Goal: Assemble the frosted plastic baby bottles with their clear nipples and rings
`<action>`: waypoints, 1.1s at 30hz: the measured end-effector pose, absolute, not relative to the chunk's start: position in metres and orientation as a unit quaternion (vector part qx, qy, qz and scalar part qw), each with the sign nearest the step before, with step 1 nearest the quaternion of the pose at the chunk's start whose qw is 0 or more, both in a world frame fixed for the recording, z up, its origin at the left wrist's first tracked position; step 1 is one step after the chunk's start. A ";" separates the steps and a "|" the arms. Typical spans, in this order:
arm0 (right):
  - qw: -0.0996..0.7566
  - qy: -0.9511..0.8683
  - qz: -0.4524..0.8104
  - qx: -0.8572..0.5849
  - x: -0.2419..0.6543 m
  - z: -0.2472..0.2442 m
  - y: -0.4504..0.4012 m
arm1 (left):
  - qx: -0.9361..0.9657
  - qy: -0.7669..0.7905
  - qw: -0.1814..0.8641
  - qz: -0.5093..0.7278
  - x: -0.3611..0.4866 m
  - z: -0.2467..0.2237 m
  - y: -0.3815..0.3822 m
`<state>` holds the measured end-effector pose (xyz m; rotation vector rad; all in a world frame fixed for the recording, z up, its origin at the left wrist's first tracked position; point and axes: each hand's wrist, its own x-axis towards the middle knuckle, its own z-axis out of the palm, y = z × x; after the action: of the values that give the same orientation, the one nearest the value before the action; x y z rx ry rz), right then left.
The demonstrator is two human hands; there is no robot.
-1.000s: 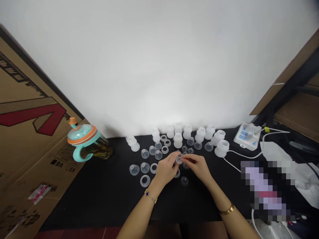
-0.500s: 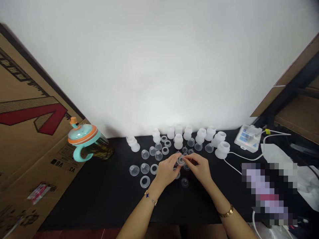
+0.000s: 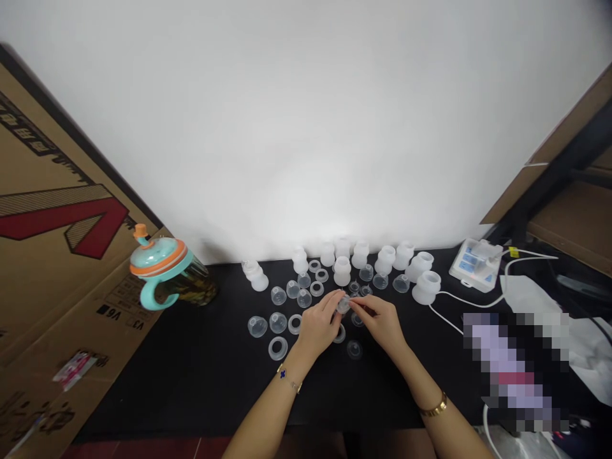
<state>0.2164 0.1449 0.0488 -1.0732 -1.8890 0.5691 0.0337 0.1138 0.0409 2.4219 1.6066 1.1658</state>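
My left hand (image 3: 321,325) and my right hand (image 3: 383,322) meet over the middle of the black table, both pinching one small translucent bottle collar ring (image 3: 343,305). A soft clear piece, apparently a nipple, sits in it; fingers hide part of both. Just beyond my fingertips are several clear silicone nipples (image 3: 366,291). A single nipple (image 3: 354,349) lies nearer me, between my wrists. Under my left fingers another collar ring (image 3: 339,333) is partly covered. To the left lie more collar rings (image 3: 278,348) and clear dome caps (image 3: 278,322).
Small white bottles (image 3: 342,271) stand in a row near the white wall. On the left are a teal-lidded jug (image 3: 165,274) and a large cardboard box (image 3: 57,255). A white plastic case (image 3: 474,264), cables and a pixelated patch occupy the right.
The collar ring in my fingers has tilted over and shifted slightly left. My right hand has moved a little left with it. The loose parts on the table stay put.
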 end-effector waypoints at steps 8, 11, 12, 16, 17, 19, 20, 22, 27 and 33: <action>0.445 -0.772 0.217 -0.398 0.214 0.053 0.143 | 0.768 0.520 0.034 0.373 0.036 0.043 0.113; 0.443 -0.774 0.214 -0.399 0.214 0.054 0.143 | 0.766 0.521 0.044 0.374 0.035 0.042 0.113; 0.443 -0.773 0.213 -0.401 0.214 0.054 0.143 | 0.766 0.520 0.047 0.374 0.035 0.041 0.113; 0.446 -0.769 0.209 -0.408 0.214 0.051 0.143 | 0.769 0.514 0.054 0.375 0.034 0.040 0.112; 0.446 -0.768 0.209 -0.410 0.214 0.050 0.143 | 0.770 0.513 0.055 0.375 0.034 0.040 0.112; 0.447 -0.766 0.208 -0.413 0.214 0.048 0.143 | 0.772 0.511 0.055 0.374 0.034 0.040 0.112; 0.447 -0.765 0.208 -0.415 0.214 0.048 0.143 | 0.773 0.509 0.054 0.374 0.034 0.040 0.112; 0.447 -0.764 0.208 -0.417 0.214 0.047 0.144 | 0.774 0.507 0.051 0.377 0.034 0.041 0.112; 0.442 -0.765 0.204 -0.421 0.214 0.048 0.143 | 0.774 0.508 0.051 0.374 0.034 0.042 0.112; 0.440 -0.783 0.162 -0.409 0.213 0.050 0.140 | 0.773 0.508 0.054 0.377 0.035 0.043 0.111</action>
<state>0.2127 0.1397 0.0503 -1.0155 -1.9442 0.4021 0.0346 0.1110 0.0429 2.3466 1.5433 1.1438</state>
